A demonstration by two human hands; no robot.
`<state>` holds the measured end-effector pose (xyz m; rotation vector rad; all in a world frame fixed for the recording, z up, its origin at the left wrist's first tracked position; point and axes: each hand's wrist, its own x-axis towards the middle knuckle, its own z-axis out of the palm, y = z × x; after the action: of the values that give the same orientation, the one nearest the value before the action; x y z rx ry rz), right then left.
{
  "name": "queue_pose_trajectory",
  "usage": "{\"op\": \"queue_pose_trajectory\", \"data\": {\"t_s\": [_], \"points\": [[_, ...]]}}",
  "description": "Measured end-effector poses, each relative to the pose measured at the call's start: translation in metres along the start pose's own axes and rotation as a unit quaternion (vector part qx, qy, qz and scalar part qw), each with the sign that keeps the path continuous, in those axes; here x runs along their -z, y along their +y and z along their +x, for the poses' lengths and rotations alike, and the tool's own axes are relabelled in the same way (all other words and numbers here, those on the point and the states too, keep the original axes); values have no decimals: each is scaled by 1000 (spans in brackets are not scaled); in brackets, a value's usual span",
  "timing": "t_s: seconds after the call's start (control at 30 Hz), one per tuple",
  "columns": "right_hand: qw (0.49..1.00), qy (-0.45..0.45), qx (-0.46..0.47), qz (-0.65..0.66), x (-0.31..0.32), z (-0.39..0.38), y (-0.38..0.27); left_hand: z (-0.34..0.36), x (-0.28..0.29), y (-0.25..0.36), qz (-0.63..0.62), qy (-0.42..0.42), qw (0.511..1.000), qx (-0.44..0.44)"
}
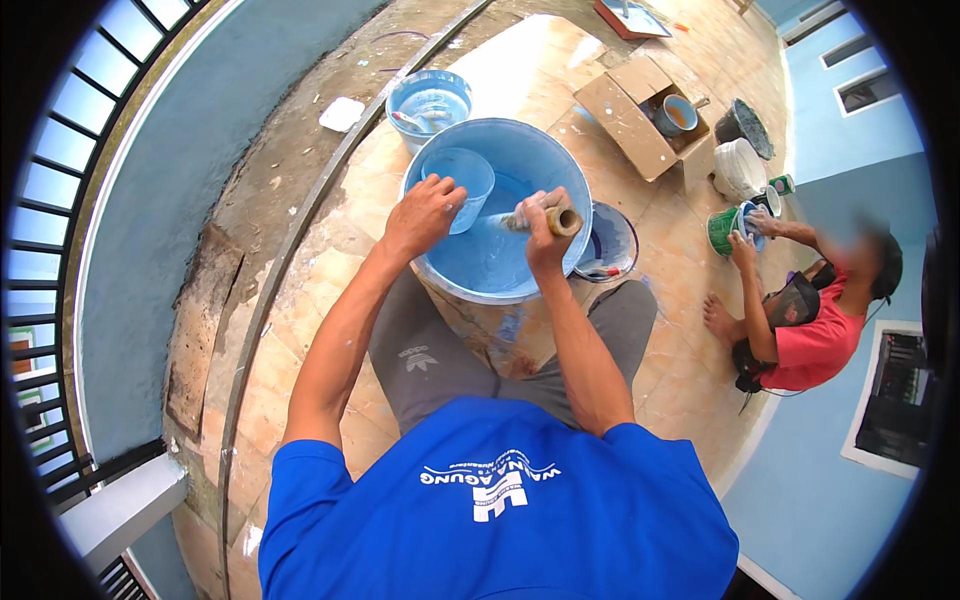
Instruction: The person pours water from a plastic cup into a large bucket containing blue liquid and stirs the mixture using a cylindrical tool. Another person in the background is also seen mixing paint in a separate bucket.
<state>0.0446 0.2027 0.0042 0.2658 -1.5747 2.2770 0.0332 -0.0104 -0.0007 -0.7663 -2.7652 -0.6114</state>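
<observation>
A large bucket [575, 165] coated in light blue paint stands between my knees, with wet blue paint [495, 265] in its bottom. My left hand [424, 214] is closed on the near-left rim of a smaller blue tub [463, 175], held inside the bucket at its left. My right hand [541, 222] is wrapped round a thick bamboo stick [566, 221], whose hollow end points right. The stick's other end is smeared with paint and reaches over the paint toward the tub; I cannot tell whether its tip touches the tub.
Behind the bucket's left side stands a paint-streaked pail [430, 92]. A dark-rimmed basin [615, 240] with a brush sits at the right. Farther off are a cardboard box [630, 125] holding a pot and a paint tray [635, 18]. A crouching person [815, 335] handles a green can [719, 231].
</observation>
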Motion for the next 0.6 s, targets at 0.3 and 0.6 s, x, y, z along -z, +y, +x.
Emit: {"op": "queue_pose_trajectory", "data": {"t_s": [0.3,0.6], "points": [[973,-151,13,-173,40,-15,-44,3,-1,0,-6,-10,1000,0],[976,64,123,-169,23,50,16,7,-1,1,-6,5,1000,-5]]}}
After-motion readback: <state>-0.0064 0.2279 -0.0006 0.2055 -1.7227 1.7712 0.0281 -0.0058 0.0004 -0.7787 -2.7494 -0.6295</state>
